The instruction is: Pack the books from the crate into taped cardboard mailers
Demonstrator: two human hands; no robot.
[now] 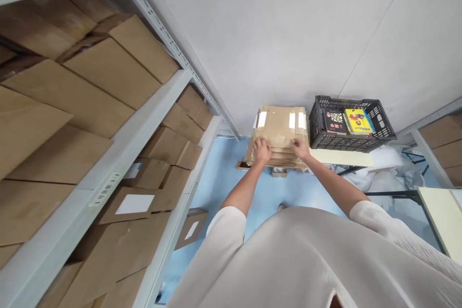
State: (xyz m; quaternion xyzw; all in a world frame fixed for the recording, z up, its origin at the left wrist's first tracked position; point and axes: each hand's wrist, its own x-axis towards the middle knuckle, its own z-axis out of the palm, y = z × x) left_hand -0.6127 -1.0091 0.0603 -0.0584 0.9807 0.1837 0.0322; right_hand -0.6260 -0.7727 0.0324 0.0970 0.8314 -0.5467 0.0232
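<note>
A stack of flat brown cardboard boxes [277, 127] with white tape strips stands low in front of me, on a small base. My left hand [262, 150] and my right hand [301, 148] both rest on the stack's near top edge, fingers curled over it, a short distance apart. Right of the stack and touching it sits a black plastic crate [325, 106] holding a yellow book [358, 121] and a dark book [335, 121]. The stack's lower layers are partly hidden behind my hands.
Grey metal shelving [97, 187] packed with cardboard boxes runs along my left. A white wall [270, 33] stands ahead, above a blue floor [231, 168]. On my right are a pale table top [443, 216] and white sheeting [386, 173].
</note>
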